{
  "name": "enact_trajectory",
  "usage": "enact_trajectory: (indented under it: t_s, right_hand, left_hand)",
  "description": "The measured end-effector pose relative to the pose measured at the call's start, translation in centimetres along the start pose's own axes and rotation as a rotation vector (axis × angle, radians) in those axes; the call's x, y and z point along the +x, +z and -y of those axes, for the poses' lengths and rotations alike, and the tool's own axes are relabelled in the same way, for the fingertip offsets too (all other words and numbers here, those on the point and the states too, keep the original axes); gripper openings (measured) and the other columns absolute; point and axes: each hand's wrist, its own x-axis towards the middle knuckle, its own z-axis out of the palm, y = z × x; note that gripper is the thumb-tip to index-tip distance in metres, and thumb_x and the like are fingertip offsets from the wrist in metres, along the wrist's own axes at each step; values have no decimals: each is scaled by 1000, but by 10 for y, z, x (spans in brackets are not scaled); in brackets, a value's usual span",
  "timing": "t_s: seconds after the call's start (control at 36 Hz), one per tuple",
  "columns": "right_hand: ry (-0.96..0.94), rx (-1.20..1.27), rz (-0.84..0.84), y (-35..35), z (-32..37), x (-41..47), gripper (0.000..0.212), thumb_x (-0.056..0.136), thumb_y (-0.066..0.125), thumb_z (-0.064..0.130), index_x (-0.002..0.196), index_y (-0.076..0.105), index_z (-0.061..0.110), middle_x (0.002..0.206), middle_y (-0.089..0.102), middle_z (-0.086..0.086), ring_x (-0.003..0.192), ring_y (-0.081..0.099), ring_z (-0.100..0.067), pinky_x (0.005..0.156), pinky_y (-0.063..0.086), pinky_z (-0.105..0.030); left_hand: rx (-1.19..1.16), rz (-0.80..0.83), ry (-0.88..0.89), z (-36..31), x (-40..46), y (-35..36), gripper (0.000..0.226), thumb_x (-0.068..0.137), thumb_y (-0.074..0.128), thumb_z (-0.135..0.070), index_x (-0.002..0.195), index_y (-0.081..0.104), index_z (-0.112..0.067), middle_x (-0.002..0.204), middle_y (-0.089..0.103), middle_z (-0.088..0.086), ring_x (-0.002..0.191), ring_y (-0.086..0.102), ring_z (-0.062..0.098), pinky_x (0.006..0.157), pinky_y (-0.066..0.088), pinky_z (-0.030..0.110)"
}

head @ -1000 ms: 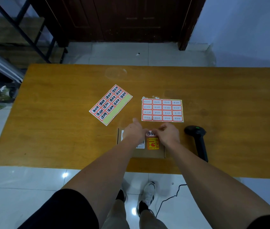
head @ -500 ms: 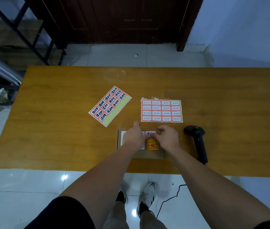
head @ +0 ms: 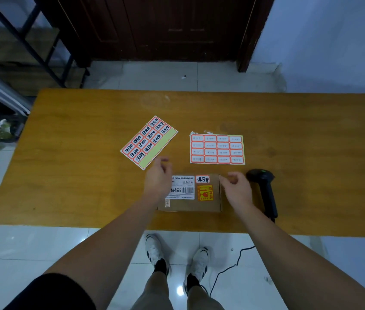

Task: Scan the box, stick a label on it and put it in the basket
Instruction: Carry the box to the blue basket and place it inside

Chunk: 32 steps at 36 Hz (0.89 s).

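Note:
A flat brown cardboard box (head: 208, 205) lies near the table's front edge. On its top are a white barcode label, a yellow-and-red sticker and a small red-bordered label (head: 202, 179) with black writing. My left hand (head: 158, 179) hovers over the box's left end, fingers apart, holding nothing. My right hand (head: 236, 186) hovers at the box's right end, fingers loosely curled and empty. No basket is in view.
Two label sheets lie beyond the box: a tilted one (head: 148, 142) at left with black writing, a straight one (head: 217, 149) at right. A black handheld scanner (head: 264, 189) lies right of my right hand, its cable hanging to the tiled floor. The wooden table (head: 76, 175) stretches both ways.
Both hands were together pressing the small red-bordered label onto the box top. They have since parted to the box's two ends, leaving the label stuck there.

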Motion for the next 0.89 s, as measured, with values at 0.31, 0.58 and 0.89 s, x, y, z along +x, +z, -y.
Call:
enact_trajectory:
  t_s: [0.31, 0.58, 0.89]
  right_hand:
    - [-4, -264, 160, 12, -18, -22, 57, 96, 58, 51, 140, 56, 15, 133, 59, -9, 120, 58, -26, 104, 50, -45]
    - [137, 110, 106, 8, -1, -33, 30, 94, 64, 47, 111, 46, 31, 104, 62, 7, 87, 58, -6, 61, 42, -25]
    - [-76, 211, 236, -27, 116, -57, 45, 97, 56, 52, 132, 33, 36, 112, 61, 4, 99, 63, -17, 78, 54, -38]
  left_hand:
    - [66, 293, -142, 58, -21, -15, 41, 99, 53, -50, 123, 62, -19, 117, 71, -3, 81, 66, 2, 62, 53, 17]
    - [-14, 260, -157, 37, -35, -19, 58, 97, 58, -48, 141, 51, -9, 135, 58, 10, 114, 64, 26, 93, 58, 44]
    - [-643, 160, -293, -54, -41, -94, 34, 95, 65, -42, 118, 53, -20, 111, 73, 9, 87, 74, 26, 65, 63, 44]
